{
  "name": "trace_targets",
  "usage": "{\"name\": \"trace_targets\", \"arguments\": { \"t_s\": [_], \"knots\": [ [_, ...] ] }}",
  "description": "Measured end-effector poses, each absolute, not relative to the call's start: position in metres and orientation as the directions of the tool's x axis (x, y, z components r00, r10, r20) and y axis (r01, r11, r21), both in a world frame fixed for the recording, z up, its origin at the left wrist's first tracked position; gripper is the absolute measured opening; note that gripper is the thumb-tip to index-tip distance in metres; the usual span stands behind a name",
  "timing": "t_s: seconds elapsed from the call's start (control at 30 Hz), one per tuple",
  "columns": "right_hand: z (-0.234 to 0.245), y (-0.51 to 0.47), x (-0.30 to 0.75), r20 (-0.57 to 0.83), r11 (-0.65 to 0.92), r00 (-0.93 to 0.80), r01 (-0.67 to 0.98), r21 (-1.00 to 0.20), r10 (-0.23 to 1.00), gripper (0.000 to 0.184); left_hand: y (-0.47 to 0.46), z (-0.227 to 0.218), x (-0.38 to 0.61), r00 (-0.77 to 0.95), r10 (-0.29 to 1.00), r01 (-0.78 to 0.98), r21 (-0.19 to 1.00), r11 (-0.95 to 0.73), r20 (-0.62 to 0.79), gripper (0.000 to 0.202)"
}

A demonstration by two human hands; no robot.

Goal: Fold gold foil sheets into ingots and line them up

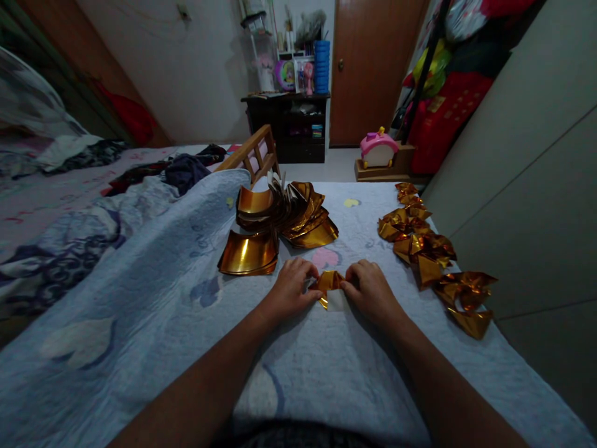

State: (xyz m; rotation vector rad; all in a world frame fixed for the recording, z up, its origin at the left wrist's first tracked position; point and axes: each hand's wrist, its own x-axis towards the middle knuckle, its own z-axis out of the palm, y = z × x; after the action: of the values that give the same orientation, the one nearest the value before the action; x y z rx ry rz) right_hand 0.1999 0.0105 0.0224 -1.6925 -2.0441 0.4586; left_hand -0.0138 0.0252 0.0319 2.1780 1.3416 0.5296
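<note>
Between my two hands is a small sheet of gold foil paper, partly folded, with a pointed corner hanging down on its left and a pale underside showing below. My left hand pinches its left edge between thumb and fingers. On the right edge, my right hand grips it the same way. Just beyond my left hand lie stacks of flat gold foil sheets, curled and fanned out. Along the right side of the bed runs a row of folded gold foil pieces.
A pale blue quilt covers the bed, rising in a fold at left. Clothes lie beyond it. A wooden rail stands behind the stacks. A white cabinet borders the right. A dark shelf and a door are at the back.
</note>
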Motion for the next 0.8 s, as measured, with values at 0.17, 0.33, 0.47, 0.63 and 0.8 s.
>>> {"name": "trace_targets", "arguments": {
  "t_s": [0.17, 0.33, 0.47, 0.63, 0.8],
  "knots": [
    [0.0272, 0.0089, 0.2016, 0.105, 0.179, -0.153, 0.63, -0.756, 0.983, 0.008, 0.0255, 0.0328, -0.0143, 0.475, 0.878, 0.574, 0.738, -0.355, 0.053, 0.021],
    [0.0281, 0.0085, 0.2012, 0.061, 0.097, -0.111, 0.354, -0.93, 0.992, 0.009, 0.025, 0.0254, -0.0156, 0.429, 0.899, 0.227, 0.952, -0.207, 0.094, 0.025],
    [0.0285, 0.008, 0.1989, -0.014, 0.004, -0.134, 0.13, -0.991, 0.991, 0.019, 0.025, 0.0249, -0.013, 0.354, 0.931, -0.006, 0.995, -0.098, 0.094, 0.026],
    [0.0315, 0.0046, 0.1973, -0.094, -0.085, -0.237, 0.05, -0.995, 0.967, 0.036, 0.0248, 0.0281, -0.0114, 0.316, 0.948, -0.046, 0.999, -0.027, 0.041, 0.022],
    [0.0315, 0.0015, 0.1956, -0.015, -0.053, -0.4, -0.084, -0.995, 0.917, 0.054, 0.0254, 0.0304, -0.0132, 0.331, 0.941, 0.022, 0.997, -0.075, 0.064, 0.013]
  ]
}}
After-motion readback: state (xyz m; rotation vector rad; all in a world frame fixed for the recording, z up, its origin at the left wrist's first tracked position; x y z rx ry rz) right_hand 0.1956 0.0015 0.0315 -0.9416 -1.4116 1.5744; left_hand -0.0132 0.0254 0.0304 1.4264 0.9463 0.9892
